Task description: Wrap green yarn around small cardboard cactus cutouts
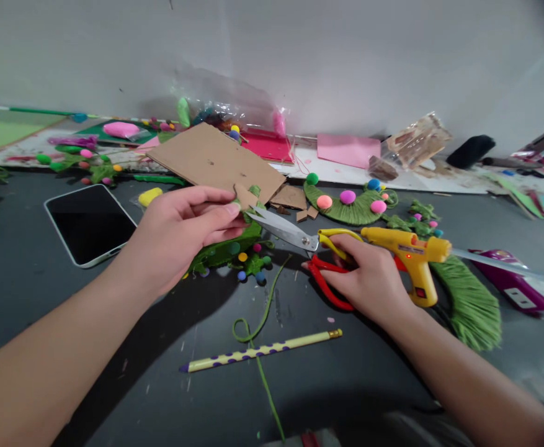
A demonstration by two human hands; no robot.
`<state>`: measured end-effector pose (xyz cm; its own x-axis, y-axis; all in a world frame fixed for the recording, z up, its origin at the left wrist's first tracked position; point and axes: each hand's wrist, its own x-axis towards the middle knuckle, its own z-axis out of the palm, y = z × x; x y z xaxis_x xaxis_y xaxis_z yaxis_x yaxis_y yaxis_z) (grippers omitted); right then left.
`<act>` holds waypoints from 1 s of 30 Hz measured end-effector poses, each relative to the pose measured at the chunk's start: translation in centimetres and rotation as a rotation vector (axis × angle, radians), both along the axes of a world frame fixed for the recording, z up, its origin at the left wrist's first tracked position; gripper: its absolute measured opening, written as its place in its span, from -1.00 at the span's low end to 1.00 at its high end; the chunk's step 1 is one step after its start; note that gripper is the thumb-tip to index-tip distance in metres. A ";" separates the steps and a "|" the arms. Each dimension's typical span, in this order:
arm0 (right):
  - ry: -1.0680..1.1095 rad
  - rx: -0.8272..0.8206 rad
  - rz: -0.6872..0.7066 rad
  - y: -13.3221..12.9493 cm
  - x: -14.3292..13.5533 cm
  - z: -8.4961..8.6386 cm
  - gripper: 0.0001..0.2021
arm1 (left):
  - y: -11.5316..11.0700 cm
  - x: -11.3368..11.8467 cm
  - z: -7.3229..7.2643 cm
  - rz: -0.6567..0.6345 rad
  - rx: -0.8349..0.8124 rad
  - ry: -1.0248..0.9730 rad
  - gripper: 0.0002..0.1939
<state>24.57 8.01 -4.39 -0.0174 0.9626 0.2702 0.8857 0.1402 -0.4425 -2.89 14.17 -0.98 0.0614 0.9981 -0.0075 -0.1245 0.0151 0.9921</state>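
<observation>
Pinched in my left hand [192, 217] is a small cardboard piece [244, 197] with green yarn [254, 190] on part of it. My right hand [369, 273] grips scissors [285, 228] with one yellow and one red handle. Their blades are parted, and the tips reach the cardboard piece at my left fingertips; whether they touch it I cannot tell. Below my left hand lie green yarn-wrapped shapes dotted with small colored pom-poms [253, 266]. A loose strand of green yarn [269, 298] curls over the table beneath the scissors and meets a pencil [260, 351].
A yellow glue gun [411, 248] with a red light lies just beyond my right hand. A phone [90, 223] lies at the left. Behind are a cardboard sheet [216, 158], cardboard scraps [290, 197] and a green yarn-wrapped arc [355, 208] with pom-poms.
</observation>
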 end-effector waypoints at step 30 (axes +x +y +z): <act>0.216 0.057 -0.009 -0.2 0.1 0.1 -0.78 | 0.0 -0.1 -0.1 0.011 -0.005 0.032 -0.76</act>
<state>24.67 7.78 -4.28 0.0556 0.9455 0.3208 0.7727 0.1627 -0.6135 -2.96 14.16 -1.05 0.0500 0.9986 -0.0142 -0.0926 0.0188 0.9955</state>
